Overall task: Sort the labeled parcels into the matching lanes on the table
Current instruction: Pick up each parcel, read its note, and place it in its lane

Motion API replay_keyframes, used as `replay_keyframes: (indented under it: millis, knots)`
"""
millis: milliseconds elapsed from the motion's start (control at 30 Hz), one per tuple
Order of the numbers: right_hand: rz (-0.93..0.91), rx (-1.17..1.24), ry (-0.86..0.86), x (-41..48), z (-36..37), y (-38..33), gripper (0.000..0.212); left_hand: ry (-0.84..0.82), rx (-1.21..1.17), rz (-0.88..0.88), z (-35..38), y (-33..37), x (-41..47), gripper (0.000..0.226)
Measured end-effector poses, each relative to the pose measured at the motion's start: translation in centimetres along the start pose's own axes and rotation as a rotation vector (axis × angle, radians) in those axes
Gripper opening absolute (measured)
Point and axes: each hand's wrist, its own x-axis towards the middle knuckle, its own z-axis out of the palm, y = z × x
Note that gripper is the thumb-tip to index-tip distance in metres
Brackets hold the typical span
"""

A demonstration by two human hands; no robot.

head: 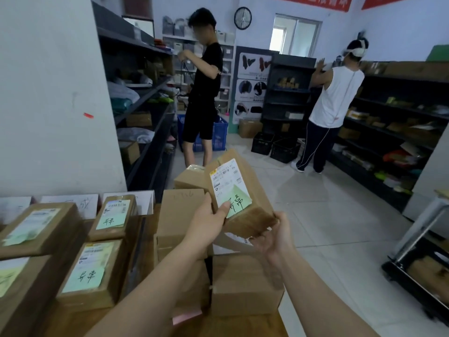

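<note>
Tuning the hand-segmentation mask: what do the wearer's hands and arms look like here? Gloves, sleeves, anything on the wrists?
Left hand and right hand are both bare: no gloves, no rings visible. Left forearm and right forearm are bare down to the frame edge, no sleeve in view. No watch, band or cable shows on either wrist.

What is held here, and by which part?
A labeled parcel, in both hands: left hand grips its near left edge, thumb on the green label; right hand cups its near lower corner.
</note>
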Motion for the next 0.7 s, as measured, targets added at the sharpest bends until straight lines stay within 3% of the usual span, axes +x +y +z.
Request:
replay_keyframes:
  millis: [100, 233, 300, 433, 533, 600, 700]
  knots:
    - [-0.151, -0.074, -0.02, 0.4, 0.6, -0.2, 0.022, 0.026, -0.006, 0.025, -0.8, 0.5, -0.6, 0.027]
    - [-0.33, -0.354, -0.051, 0.0, 2.3, -0.6, 0.03, 0.087, 0.013, 0.04, -1.7, 0.8, -1.4, 0.039]
    - [-0.39, -0.424, -0.088, -0.6, 3.3, -0.6, 0.024, 0.131, 0.025, 0.038, -2.2, 1.0, -1.7, 0.051]
    - [-0.386, -0.504, -0.365, -2.4, 4.5, -0.6, 0.067, 0.211, -0.008, 0.035, -3.2, 1.2, -2.6, 0.06]
    - [-0.355, -0.685, -0.463, -3.0, 5.1, 0.3, 0.106, 0.253, 0.01, 0.057, -4.3, 1.5, -3.5, 0.044]
    - [-0.352, -0.737, -0.521, -3.1, 5.3, 1.0, 0.102, 0.273, 0.016, 0.059, -4.9, 1.5, -4.3, 0.04]
    - [-0.341, -0.711, -0.619, -3.8, 5.8, 1.6, 0.075, 0.319, 0.005, 0.037, -5.9, 1.2, -5.8, 0.038]
